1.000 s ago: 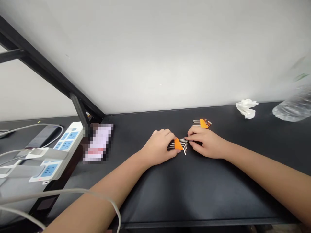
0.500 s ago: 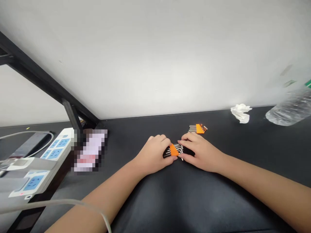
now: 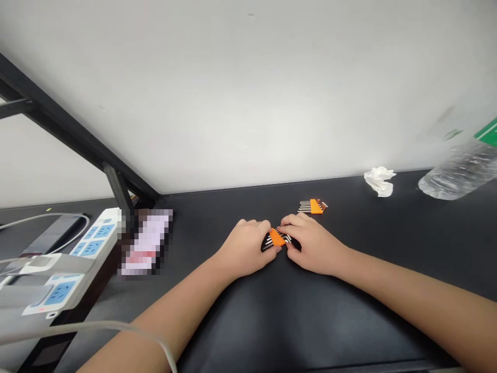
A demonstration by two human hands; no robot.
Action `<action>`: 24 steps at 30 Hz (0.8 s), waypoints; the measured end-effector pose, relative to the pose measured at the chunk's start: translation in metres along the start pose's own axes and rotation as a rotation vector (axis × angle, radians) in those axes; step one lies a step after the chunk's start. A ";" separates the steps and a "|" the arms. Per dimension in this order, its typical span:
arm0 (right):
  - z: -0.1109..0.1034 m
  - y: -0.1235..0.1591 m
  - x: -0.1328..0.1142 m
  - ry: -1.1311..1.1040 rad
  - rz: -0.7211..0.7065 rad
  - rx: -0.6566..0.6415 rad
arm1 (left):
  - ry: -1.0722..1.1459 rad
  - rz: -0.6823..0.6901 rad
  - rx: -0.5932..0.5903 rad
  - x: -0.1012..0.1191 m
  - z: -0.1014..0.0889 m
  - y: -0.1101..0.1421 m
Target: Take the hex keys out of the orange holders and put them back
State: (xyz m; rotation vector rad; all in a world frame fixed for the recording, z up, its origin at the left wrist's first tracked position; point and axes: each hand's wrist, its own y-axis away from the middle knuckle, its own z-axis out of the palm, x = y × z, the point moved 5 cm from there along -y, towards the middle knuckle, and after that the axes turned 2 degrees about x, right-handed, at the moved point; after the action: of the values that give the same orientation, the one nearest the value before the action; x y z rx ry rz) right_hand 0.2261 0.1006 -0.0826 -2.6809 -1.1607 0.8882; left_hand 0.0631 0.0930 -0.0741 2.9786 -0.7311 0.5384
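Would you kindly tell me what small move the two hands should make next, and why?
Perhaps a gentle push by the right hand on the L-shaped keys toward the nearer orange holder: their bent ends stick out past it, that hand is right beside them, and the left hand holds the holder, apparently bracing it.

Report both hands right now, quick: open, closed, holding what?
Left hand: closed, holding the tapered orange holder of L-shaped silver metal keys.
Right hand: curled at the keys' bent ends; whether it grips them cannot be told.
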 end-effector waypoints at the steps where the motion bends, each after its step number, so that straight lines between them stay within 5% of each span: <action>1: 0.000 0.000 0.002 -0.003 0.005 0.009 | -0.003 -0.008 0.005 0.000 0.000 0.000; 8: 0.002 -0.001 0.009 -0.047 0.007 0.046 | 0.037 -0.049 0.124 -0.003 0.003 -0.001; 24: 0.002 -0.005 0.009 -0.018 0.011 0.032 | -0.205 0.084 0.081 0.017 0.004 -0.003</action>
State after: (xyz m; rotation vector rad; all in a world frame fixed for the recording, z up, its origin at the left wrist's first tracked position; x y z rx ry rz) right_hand 0.2271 0.1102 -0.0872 -2.6615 -1.1264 0.9268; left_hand 0.0796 0.0876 -0.0718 3.1227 -0.8718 0.2734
